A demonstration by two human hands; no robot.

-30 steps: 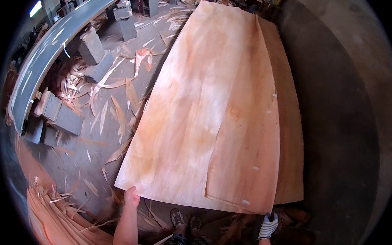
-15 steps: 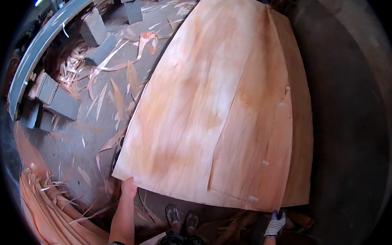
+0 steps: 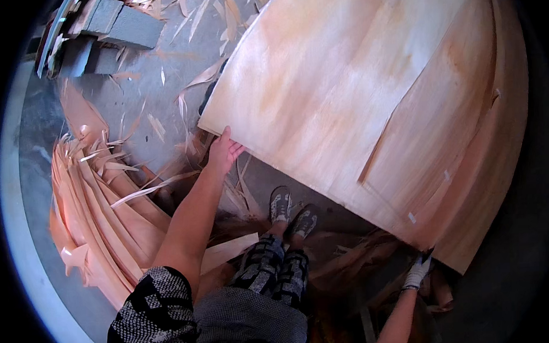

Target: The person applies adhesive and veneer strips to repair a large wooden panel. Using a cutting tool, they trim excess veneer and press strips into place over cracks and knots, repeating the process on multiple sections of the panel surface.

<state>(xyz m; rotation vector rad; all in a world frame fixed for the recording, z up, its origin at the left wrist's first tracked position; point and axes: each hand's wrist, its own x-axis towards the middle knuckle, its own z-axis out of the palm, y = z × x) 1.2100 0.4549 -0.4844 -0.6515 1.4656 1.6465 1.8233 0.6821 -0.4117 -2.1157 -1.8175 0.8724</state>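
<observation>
A large thin sheet of pale orange wood veneer (image 3: 368, 89) fills the upper right of the view, split by a long crack near its right side. My left hand (image 3: 224, 152), bare, grips the sheet's near left corner edge. My right hand (image 3: 418, 270), in a white glove, holds the sheet's near right corner from below. More veneer sheets (image 3: 498, 182) lie stacked under it. My shoes (image 3: 291, 210) stand on the floor just before the sheet's near edge.
A heap of torn veneer strips (image 3: 100, 208) lies at my left. Loose wood scraps (image 3: 181, 96) litter the grey concrete floor. Grey blocks (image 3: 115, 23) sit at the upper left beside a metal rail. Crumpled veneer scraps (image 3: 350, 265) lie near my feet.
The view has tipped downward and closer. The veneer sheet's near edge has come nearer to me, with both hands still at its corners.
</observation>
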